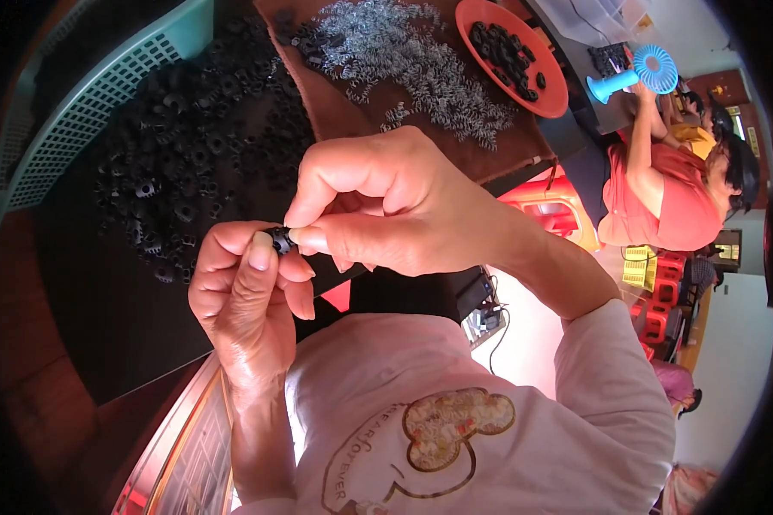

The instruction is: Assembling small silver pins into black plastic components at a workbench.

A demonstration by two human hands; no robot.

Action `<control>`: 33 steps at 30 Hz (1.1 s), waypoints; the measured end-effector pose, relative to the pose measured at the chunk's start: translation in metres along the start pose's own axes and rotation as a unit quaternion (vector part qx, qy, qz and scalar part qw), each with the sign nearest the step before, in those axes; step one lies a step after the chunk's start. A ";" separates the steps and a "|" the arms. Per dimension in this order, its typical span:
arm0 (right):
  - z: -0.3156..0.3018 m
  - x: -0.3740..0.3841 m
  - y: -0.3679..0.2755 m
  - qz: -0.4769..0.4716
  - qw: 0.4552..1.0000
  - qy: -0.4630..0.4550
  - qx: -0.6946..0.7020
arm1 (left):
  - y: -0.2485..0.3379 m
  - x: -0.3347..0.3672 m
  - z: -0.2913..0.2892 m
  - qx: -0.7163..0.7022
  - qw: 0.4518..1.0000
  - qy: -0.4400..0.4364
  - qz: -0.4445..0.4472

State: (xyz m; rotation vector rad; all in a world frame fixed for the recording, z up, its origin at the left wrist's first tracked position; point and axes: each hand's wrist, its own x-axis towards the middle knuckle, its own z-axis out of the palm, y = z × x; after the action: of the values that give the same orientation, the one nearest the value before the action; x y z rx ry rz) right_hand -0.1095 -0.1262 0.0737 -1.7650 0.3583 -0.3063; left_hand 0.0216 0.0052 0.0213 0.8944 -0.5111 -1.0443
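Observation:
A small round black plastic part is pinched between the thumb and fingers of my left hand, over the near side of the dark table. My right hand comes in from the right, its thumb and index finger pressed together against the part's right end. Whatever sits between those right fingertips is too small and covered to make out. Beyond my hands lies a big heap of loose black plastic parts. Many small metal springs are spread on a brown cloth at the far middle.
A red plate holding black pieces stands at the far right of the cloth. On the left, a green mesh basket lies tipped beside the heap. At right, a person in a red shirt holds a blue fan; red stools stand nearby.

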 end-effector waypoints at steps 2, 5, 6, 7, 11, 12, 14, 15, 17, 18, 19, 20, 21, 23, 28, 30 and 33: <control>0.003 0.000 0.002 -0.075 0.994 0.027 -0.081 | 0.001 0.000 0.000 0.010 1.000 0.017 0.006; 0.006 -0.001 0.005 -0.078 0.995 0.037 -0.054 | 0.003 0.000 0.000 0.005 1.000 0.017 -0.001; 0.007 -0.001 0.006 -0.074 0.995 0.032 -0.058 | 0.003 0.001 0.000 0.003 1.000 0.005 -0.003; 0.007 -0.001 0.007 -0.050 0.998 0.044 -0.001 | 0.004 0.002 0.000 0.001 1.000 0.000 -0.015; 0.002 -0.001 0.007 -0.073 0.995 0.037 -0.052 | 0.005 0.003 0.000 -0.005 0.999 0.003 -0.036; 0.000 -0.001 0.006 -0.074 0.995 0.035 -0.054 | 0.006 0.003 0.001 -0.006 0.999 -0.007 -0.038; -0.003 -0.001 0.006 -0.088 0.991 0.039 -0.093 | 0.007 0.002 0.002 0.022 0.998 0.001 -0.054; -0.003 -0.002 0.006 -0.086 0.991 0.034 -0.093 | 0.007 0.002 0.002 0.019 0.998 -0.010 -0.056; -0.004 -0.004 0.006 -0.045 0.997 0.058 -0.026 | 0.007 0.002 0.002 0.017 0.998 0.001 -0.064; -0.003 -0.003 0.008 -0.030 0.997 0.067 -0.038 | 0.007 0.002 0.002 0.013 0.998 -0.001 -0.060; -0.002 -0.002 0.011 -0.029 0.997 0.067 -0.038 | 0.008 0.002 0.002 0.013 0.998 -0.013 -0.062; -0.002 -0.001 0.013 -0.073 0.993 0.060 -0.077 | 0.008 0.002 0.002 0.009 0.998 -0.011 -0.061; -0.003 0.000 0.015 -0.115 0.985 0.057 -0.115 | 0.008 0.002 0.002 0.005 0.998 -0.002 -0.058; -0.002 0.000 0.018 -0.135 0.981 0.063 -0.122 | 0.010 0.003 0.002 0.009 0.998 -0.013 -0.067; 0.000 0.000 0.021 -0.208 0.953 0.091 -0.199 | 0.012 0.002 0.005 0.040 0.995 -0.037 -0.088; 0.001 -0.005 0.018 -0.207 0.947 0.079 -0.234 | 0.010 0.001 0.007 0.039 0.997 -0.021 -0.071; 0.004 -0.007 0.017 -0.248 0.909 0.103 -0.318 | 0.013 0.003 0.006 0.040 0.996 -0.026 -0.070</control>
State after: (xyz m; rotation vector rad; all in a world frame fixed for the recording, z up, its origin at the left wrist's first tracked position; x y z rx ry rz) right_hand -0.1156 -0.1231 0.0561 -2.4726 0.1524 -0.8167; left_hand 0.0248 0.0028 0.0350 0.9866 -0.5418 -1.1827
